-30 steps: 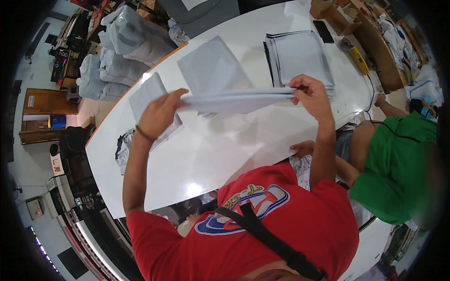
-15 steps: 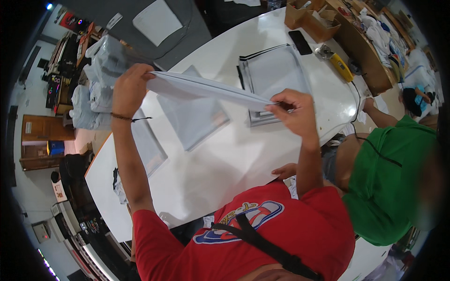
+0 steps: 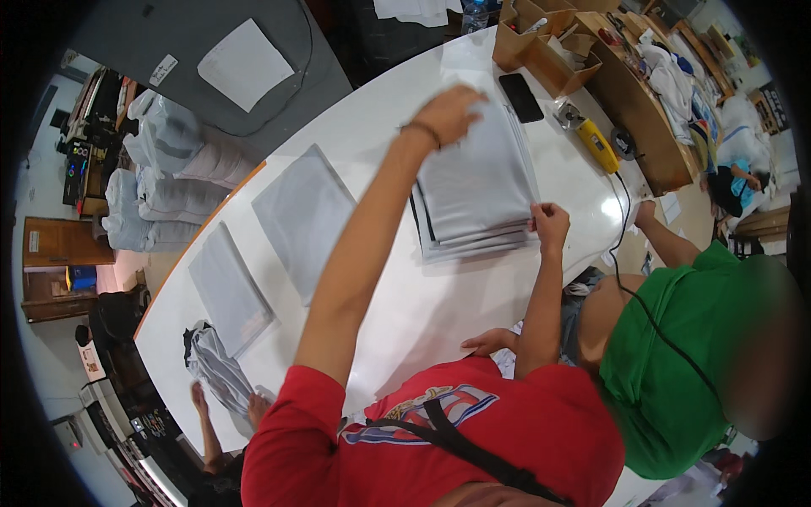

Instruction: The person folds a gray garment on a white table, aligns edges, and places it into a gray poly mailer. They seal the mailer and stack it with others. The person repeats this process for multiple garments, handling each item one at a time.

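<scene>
A stack of flat grey folded sheets lies on the white table in front of me. My left hand reaches across and presses on the far top edge of the stack. The near right corner of the top sheet is pinched by my right hand. Two more grey folded pieces lie to the left, one in the middle and one further left.
A person in a green shirt sits at my right, one hand on the table edge. A black phone, a yellow tool with a cord and cardboard boxes lie beyond. Another person's hands hold crumpled fabric at the left.
The grey sheet that I held up in both hands has come down onto the stack at the right. My left arm swung from the left across to the stack's far edge.
</scene>
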Motion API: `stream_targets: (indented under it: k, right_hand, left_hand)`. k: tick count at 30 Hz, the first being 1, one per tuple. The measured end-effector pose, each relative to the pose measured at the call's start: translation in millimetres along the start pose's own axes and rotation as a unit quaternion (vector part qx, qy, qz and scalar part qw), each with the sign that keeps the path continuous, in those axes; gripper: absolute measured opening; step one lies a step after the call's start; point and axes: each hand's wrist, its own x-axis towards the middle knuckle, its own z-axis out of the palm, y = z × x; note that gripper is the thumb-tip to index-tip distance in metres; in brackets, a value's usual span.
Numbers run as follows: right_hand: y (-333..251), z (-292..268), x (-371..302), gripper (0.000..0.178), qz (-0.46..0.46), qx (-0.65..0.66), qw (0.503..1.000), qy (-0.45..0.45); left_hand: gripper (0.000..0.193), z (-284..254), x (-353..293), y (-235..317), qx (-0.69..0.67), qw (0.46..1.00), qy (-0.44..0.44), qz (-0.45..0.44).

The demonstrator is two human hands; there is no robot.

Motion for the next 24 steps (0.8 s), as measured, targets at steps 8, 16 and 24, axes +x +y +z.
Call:
stream_targets:
  k: [8,16,24]
  right_hand:
    - [41,-15,11,0.023,0.030,-0.014,0.999,-0.017]
    - [-7,-10,2,0.024,0.024,0.072,0.992,-0.100]
    - [-114,18,-55,0.019,-0.039,0.205,0.959,-0.190]
  left_hand:
    - [0.022,47,-238,59,-0.148,0.894,-0.003,-0.423]
    - [0.062,80,-244,107,-0.488,0.586,-0.095,-0.640]
    - [0.071,163,-184,110,-0.754,0.232,0.293,-0.540]
